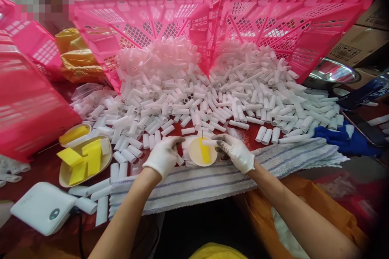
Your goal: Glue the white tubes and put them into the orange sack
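My right hand [235,151], in a white glove with dark-smudged fingertips, pinches a short white tube [209,143]. The tube lies level over a small round pale dish [194,157]. A yellow strip [205,154] lies in this dish, and a thin dark pin [202,134] stands up by its far side. On the dish's other side is my left hand [164,156], also gloved. Its thumb and fingers are curved but apart, with the tips close to the dish rim; nothing shows between them. A grey-and-white striped towel [209,184] lies under my wrists.
Heaps of white tubes [170,93] spill from tilted pink baskets [146,12] across the red table. At left are a tray [63,176] of yellow sponge pieces [91,158] and a white box-shaped device [44,208]. A metal bowl [334,71] and blue cloth [343,139] sit right.
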